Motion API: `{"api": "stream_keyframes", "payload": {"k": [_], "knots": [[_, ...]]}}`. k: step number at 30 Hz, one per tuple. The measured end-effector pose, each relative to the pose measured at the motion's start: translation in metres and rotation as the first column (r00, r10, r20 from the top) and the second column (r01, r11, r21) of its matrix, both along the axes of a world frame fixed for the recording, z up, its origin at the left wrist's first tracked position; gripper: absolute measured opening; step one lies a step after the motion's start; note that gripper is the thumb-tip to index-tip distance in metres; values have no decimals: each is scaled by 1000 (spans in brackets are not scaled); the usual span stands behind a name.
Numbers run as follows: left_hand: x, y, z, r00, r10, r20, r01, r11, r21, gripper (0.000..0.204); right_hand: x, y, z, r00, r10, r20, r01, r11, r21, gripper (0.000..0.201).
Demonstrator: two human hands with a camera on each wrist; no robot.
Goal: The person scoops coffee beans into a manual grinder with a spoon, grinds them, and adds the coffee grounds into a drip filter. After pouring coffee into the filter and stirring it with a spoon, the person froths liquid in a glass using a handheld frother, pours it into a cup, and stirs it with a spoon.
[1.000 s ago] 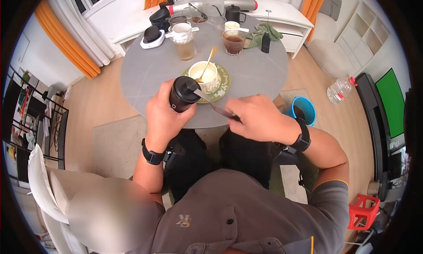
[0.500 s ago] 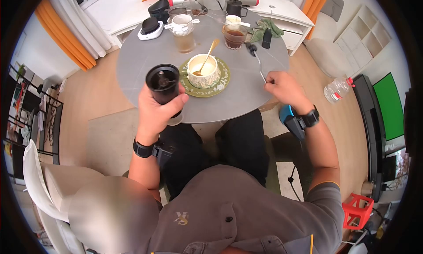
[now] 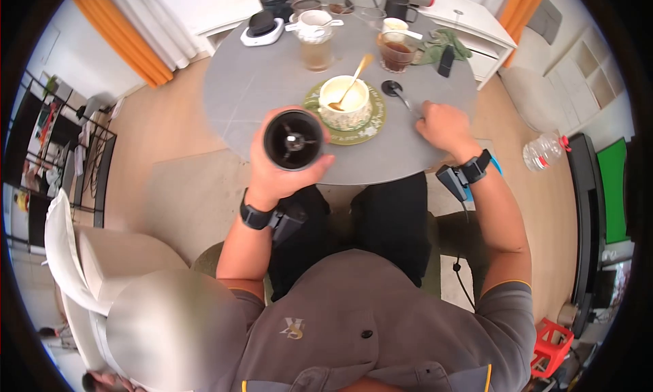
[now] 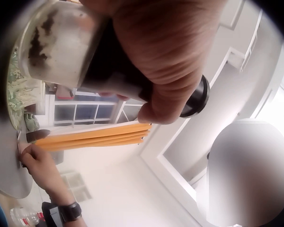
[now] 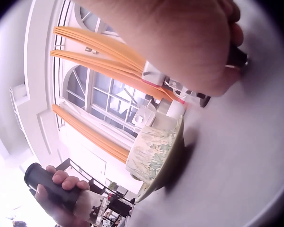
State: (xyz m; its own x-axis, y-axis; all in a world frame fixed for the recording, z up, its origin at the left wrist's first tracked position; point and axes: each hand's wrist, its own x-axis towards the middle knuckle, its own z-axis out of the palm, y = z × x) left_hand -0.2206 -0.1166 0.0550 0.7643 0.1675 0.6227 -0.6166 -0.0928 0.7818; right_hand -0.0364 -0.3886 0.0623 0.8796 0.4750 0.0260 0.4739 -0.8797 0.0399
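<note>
My left hand [image 3: 279, 178] grips a black hand coffee grinder [image 3: 294, 140], its top without a lid and a metal shaft showing inside. In the left wrist view the grinder's clear lower jar [image 4: 54, 45] has dark grounds stuck to its wall. On the table's right side, my right hand [image 3: 445, 128] holds the grinder's crank handle [image 3: 408, 105] by its knob end; the round black lid [image 3: 391, 88] on the far end lies at the tabletop. Between the hands stands a patterned cup [image 3: 348, 106] with a golden spoon [image 3: 357, 79], on a green plate [image 3: 354, 135].
Behind the cup on the grey round table [image 3: 252, 86] stand a glass with a white strainer [image 3: 316, 28], a glass of brown liquid [image 3: 396, 55], a small white scale [image 3: 262, 33] and a green cloth [image 3: 445, 46]. A dark pot [image 3: 400, 8] is at the back.
The lid with its crank came off the grinder, and my right hand carried it right and down to the table. My left hand tipped the grinder's open top toward the head camera.
</note>
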Motion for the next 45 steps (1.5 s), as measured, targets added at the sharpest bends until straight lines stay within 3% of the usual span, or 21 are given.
{"api": "stream_keyframes", "payload": {"k": [3, 5, 11, 13, 14, 15, 16, 17, 18, 19, 21, 23, 25, 26, 28, 29, 31, 33, 35, 41, 45], "knots": [[2, 4, -3, 996, 72, 61, -85, 965, 250, 62, 3, -1, -6, 1000, -27, 2, 27, 999, 19, 29], [3, 2, -1, 990, 100, 97, -125, 948, 293, 63, 6, -8, -14, 1000, -5, 4, 5, 999, 44, 31], [7, 0, -5, 986, 83, 141, -125, 941, 314, 64, -28, -14, -1, 974, -50, 222, 0, 975, 222, 43], [7, -3, -7, 988, 110, 109, -136, 954, 265, 63, -43, -17, 3, 919, -23, 393, -148, 905, 399, 43], [8, -5, -7, 988, 134, 77, -148, 964, 219, 63, -53, -16, 7, 920, -23, 392, -148, 905, 399, 43], [10, -9, -7, 988, 133, 76, -147, 965, 219, 63, -66, -14, 11, 978, 18, 209, -141, 794, 591, 40], [12, -14, -6, 999, -9, 46, 9, 1000, -4, 61, -79, -10, 13, 995, 97, 31, -87, 651, 754, 38], [14, -17, -4, 987, -155, 49, 162, 960, -228, 60, -94, -6, 11, 964, 224, -141, 15, 484, 875, 35], [14, -16, 3, 961, -274, 40, 275, 927, -254, 61, -106, 1, 4, 924, 350, -156, 22, 359, 933, 33], [13, -23, 11, 951, -306, 43, 299, 874, -382, 62, -122, 8, 5, 832, 461, -309, 207, 259, 943, 32], [16, -31, 22, 927, -366, 77, 356, 800, -482, 64, -137, 22, -2, 661, 650, -376, 374, 150, 915, 41], [16, -41, 31, 912, -401, 83, 387, 778, -495, 65, -145, 43, -12, 632, 690, -353, 412, 87, 907, 48], [17, -48, 35, 893, -442, 88, 423, 754, -503, 65, -149, 60, -11, 447, 824, -347, 700, -81, 709, 52], [17, -51, 36, 888, -451, 93, 441, 773, -456, 65, -147, 63, -10, 461, 819, -341, 701, -101, 706, 52], [15, -56, 35, 886, -454, 88, 452, 808, -379, 66, -140, 67, -10, 191, 945, -265, 835, -14, 550, 55], [13, -57, 34, 876, -477, 70, 467, 802, -373, 66, -136, 68, -12, 211, 944, -254, 841, -43, 539, 55], [13, -58, 33, 848, -516, 119, 530, 819, -220, 65, -131, 69, -18, 45, 986, -158, 871, 39, 490, 54], [14, -60, 32, 833, -543, 111, 554, 809, -196, 63, -139, 72, -13, 135, 966, -221, 909, -32, 415, 52], [19, -59, 28, 834, -526, 166, 551, 815, -182, 62, -140, 71, -15, 105, 966, -235, 923, -7, 385, 48], [27, -66, 20, 849, -519, 96, 528, 836, -148, 61, -140, 73, -29, 210, 967, -144, 945, -164, 282, 36], [24, -79, 24, 907, -411, 92, 419, 900, -118, 56, -140, 80, -31, 279, 951, -135, 945, -246, 216, 30]]}}
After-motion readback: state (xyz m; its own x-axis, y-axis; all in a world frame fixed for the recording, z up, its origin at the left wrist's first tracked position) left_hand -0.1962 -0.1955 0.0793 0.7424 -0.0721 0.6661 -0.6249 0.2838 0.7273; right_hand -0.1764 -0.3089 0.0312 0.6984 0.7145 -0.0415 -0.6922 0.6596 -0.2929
